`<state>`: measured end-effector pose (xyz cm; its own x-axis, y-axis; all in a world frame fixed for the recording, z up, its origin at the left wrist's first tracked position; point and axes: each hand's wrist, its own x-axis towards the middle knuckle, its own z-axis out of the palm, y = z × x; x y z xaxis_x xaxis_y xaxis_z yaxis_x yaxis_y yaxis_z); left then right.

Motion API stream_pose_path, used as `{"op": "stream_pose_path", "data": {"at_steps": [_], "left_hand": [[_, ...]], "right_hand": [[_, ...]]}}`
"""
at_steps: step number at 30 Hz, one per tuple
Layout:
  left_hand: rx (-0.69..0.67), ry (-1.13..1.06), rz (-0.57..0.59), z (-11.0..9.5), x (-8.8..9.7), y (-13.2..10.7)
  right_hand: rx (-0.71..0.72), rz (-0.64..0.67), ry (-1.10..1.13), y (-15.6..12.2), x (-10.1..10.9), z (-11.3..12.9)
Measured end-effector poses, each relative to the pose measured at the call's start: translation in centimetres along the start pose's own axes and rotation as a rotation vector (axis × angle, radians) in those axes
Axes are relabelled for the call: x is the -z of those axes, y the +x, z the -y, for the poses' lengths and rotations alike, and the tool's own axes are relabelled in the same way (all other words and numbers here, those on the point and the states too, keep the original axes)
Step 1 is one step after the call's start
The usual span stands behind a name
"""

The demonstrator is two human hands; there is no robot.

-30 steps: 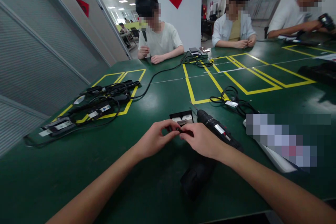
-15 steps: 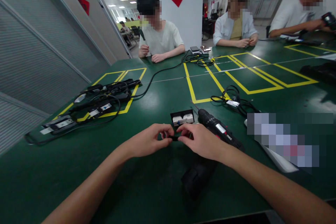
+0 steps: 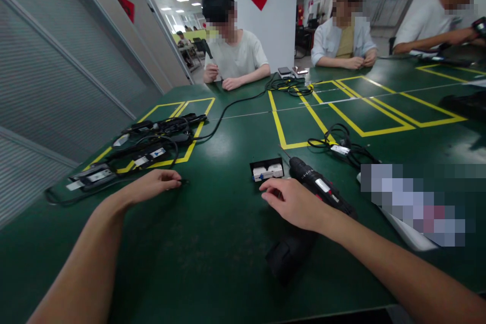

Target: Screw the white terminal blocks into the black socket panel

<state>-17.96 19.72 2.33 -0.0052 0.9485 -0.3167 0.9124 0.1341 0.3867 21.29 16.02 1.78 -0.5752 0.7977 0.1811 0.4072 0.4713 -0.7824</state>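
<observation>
A small dark piece [image 3: 184, 181] is pinched at the fingertips of the left hand [image 3: 155, 186]. Well apart, the right hand [image 3: 294, 203] is held half open, seemingly empty.

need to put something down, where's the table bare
Bare table lies between left hand and right hand, and between the left cable pile and the black case. Crowded: around the drill, by the right hand, and within that pile.

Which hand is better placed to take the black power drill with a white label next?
The right, probably: the right hand is beside the black power drill, and no object shows in its grasp. The left hand is farther away and seems to pinch a small dark piece.
</observation>
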Motion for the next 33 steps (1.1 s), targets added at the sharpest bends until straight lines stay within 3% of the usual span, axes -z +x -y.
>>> {"op": "stream_pose_path", "data": {"at_steps": [3, 6, 12, 19, 22, 25, 27, 29, 33], "left_hand": [[0.009, 0.074, 0.139, 0.9, -0.1, 0.3], [0.039, 0.118, 0.139, 1.3, -0.4, 0.8], [0.059, 0.184, 0.101, 1.0, -0.8, 0.8], [-0.081, 0.262, -0.025, -1.0, -0.1, -0.7], [-0.153, 0.300, -0.196, -3.5, -0.7, -0.8], [-0.368, 0.239, -0.445, -8.0, -3.3, -1.0], [-0.554, 0.131, -0.495, -11.3, -6.0, -1.3], [-0.712, 0.062, -0.465, -14.0, -8.7, -1.2], [-0.895, 0.049, -0.447, -15.8, -11.8, -0.4]], "right_hand": [[-0.002, 0.000, -0.014, 0.0, 0.0, 0.1], [0.000, 0.003, -0.025, -0.2, 0.2, 0.2], [0.035, -0.032, -0.058, -0.4, 0.3, 0.4], [0.081, -0.178, -0.201, 0.0, 0.4, 0.3], [0.077, -0.223, -0.311, 0.2, 0.5, 0.1], [0.070, -0.228, -0.401, 0.2, 0.5, -0.3], [0.066, -0.221, -0.441, 0.2, 0.4, -0.6], [0.069, -0.202, -0.467, 0.3, 0.2, -0.9], [0.104, -0.140, -0.487, 0.3, 0.0, -1.3]]}}
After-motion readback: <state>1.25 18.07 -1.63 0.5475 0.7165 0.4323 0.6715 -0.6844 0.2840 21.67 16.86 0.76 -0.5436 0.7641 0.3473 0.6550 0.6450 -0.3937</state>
